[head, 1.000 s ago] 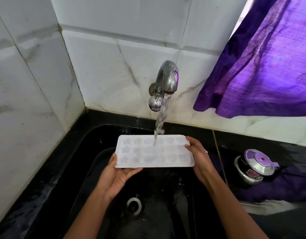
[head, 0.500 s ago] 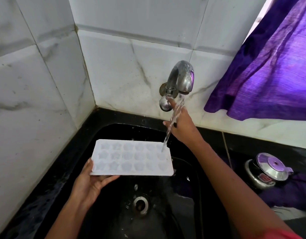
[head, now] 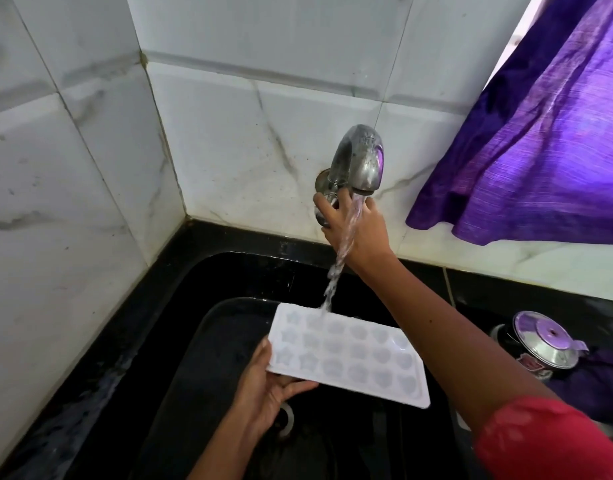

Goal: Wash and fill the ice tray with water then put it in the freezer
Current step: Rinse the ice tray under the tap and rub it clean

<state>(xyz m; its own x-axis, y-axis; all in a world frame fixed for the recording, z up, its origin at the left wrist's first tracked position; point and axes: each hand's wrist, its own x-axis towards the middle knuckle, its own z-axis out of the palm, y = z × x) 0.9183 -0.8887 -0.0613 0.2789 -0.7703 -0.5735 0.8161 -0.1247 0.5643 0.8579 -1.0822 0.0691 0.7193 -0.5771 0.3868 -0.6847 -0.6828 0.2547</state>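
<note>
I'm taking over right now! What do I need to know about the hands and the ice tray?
Left hand holds the ice tray by its left end, over the sink.
Right hand grips the tap at its knob.
Done so far: water runs onto the tray's far edge. How full the cells are is unclear.
Left to do: shut the tap, then carry the tray level to the freezer, which is not in view.

Your left hand (head: 263,393) holds the white ice tray (head: 346,355) under running water (head: 343,251) while your right hand (head: 357,230) grips the tap's knob (head: 324,216).
</note>
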